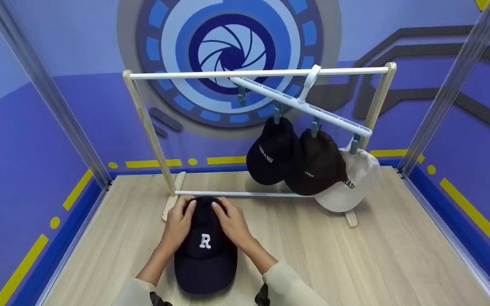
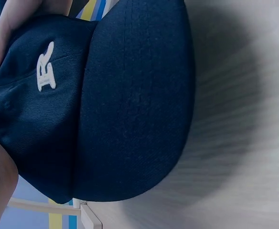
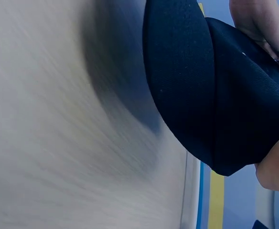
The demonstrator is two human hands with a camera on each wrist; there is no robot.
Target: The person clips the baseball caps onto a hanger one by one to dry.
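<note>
A dark navy baseball cap [image 1: 205, 265] with a white letter R is held between both hands, brim toward the person. My left hand [image 1: 180, 223] grips the crown's far left side, thumb on top. On the far right side my right hand [image 1: 233, 223] grips it the same way; the fingers of both go out of sight behind the crown. In the left wrist view the cap's brim [image 2: 134, 105] casts a shadow on the tabletop. The right wrist view shows the cap [image 3: 177, 81] from its side, over a similar shadow.
Behind stands a wooden rack with a white top rail [image 1: 211, 74]. From it a white clip hanger [image 1: 300, 104] hangs slanted, holding a black cap [image 1: 272, 153], a dark brown cap [image 1: 319, 163] and a white cap [image 1: 351, 182]. A green clip [image 1: 241, 97] at its left end holds nothing.
</note>
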